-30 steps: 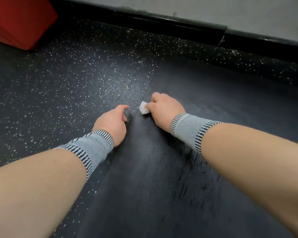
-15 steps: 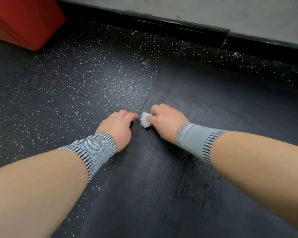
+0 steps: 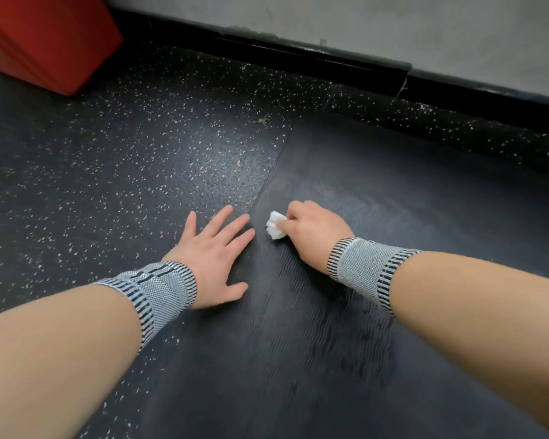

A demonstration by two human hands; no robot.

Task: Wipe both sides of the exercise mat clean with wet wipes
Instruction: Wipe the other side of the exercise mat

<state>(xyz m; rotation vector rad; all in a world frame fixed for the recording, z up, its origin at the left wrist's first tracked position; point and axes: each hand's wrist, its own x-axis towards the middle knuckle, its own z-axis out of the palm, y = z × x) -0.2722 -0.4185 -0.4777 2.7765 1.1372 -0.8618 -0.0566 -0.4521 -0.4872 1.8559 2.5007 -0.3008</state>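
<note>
A black exercise mat [image 3: 409, 201] with a rippled surface lies flat on the speckled floor, its left edge running from the far middle toward me. My right hand [image 3: 311, 237] grips a crumpled white wet wipe [image 3: 274, 229] and presses it on the mat close to that left edge. My left hand [image 3: 214, 256] lies flat with fingers spread straight, resting across the mat's left edge, partly on the floor. Both wrists wear grey striped bands.
Dark speckled rubber floor [image 3: 108, 185] spreads to the left. A red block [image 3: 42, 36] stands at the far left corner. A black skirting [image 3: 298, 55] and grey wall run along the back.
My left hand has uncurled from a loose fist and now lies flat with spread fingers. My right hand with the wipe has slid back toward me along the mat's edge.
</note>
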